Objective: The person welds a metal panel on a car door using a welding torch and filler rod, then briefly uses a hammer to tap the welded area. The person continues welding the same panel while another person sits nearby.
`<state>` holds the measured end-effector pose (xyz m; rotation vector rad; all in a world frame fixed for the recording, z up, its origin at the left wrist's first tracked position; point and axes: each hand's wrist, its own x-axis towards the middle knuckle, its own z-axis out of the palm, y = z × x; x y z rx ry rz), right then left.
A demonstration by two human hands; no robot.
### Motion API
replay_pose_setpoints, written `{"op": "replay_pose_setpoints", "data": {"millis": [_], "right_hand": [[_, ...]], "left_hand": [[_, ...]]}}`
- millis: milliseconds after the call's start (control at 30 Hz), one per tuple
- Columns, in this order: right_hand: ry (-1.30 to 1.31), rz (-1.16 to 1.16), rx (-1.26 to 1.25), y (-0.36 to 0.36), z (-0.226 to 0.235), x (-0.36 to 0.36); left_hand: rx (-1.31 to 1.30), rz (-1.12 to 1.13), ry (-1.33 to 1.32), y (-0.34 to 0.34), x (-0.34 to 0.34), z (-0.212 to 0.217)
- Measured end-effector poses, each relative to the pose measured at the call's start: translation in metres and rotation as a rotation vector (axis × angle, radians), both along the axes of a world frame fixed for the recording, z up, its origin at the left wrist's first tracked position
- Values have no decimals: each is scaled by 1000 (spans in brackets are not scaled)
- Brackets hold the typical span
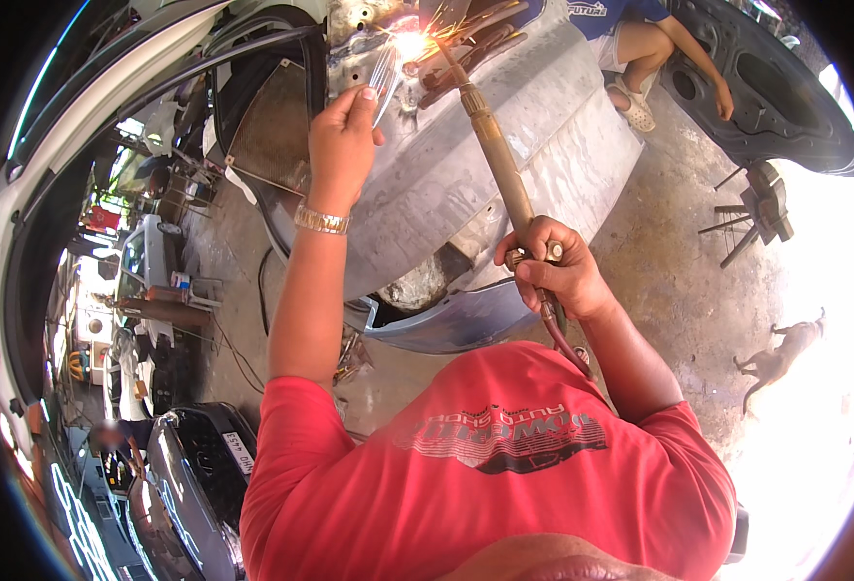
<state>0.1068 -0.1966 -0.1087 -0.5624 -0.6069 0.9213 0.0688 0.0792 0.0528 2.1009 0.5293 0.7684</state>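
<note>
My right hand (559,263) is wrapped round the valve end of a long brass gas torch (499,160). Its tip points up and left, where a bright glow (410,45) throws sparks on a metal panel (347,44) with holes. Between the thumb and fingers of my left hand (345,140) are thin metal rods (384,82), their far ends close to the glow. Brown, rusty-looking curved metal pieces (475,60) lie right beside the torch tip. Beneath both hands spreads a bare grey car body panel (533,126). Glare hides the exact spot under the flame.
A reddish hose (569,351) runs from the torch toward my body. Another person (640,48) sits at the far right by a dark car door panel (756,82). A stool (761,208) and a four-legged animal (780,360) are on the right; a black car (199,474) stands lower left.
</note>
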Motion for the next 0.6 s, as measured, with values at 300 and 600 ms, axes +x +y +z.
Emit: {"op": "replay_pose_setpoints", "data": {"millis": [300, 600], "right_hand": [[-1, 4, 11, 2, 0, -1], [5, -1, 5, 1, 0, -1]], "left_hand": [[18, -6, 1, 7, 3, -5], [37, -18, -7, 4, 2, -5]]}}
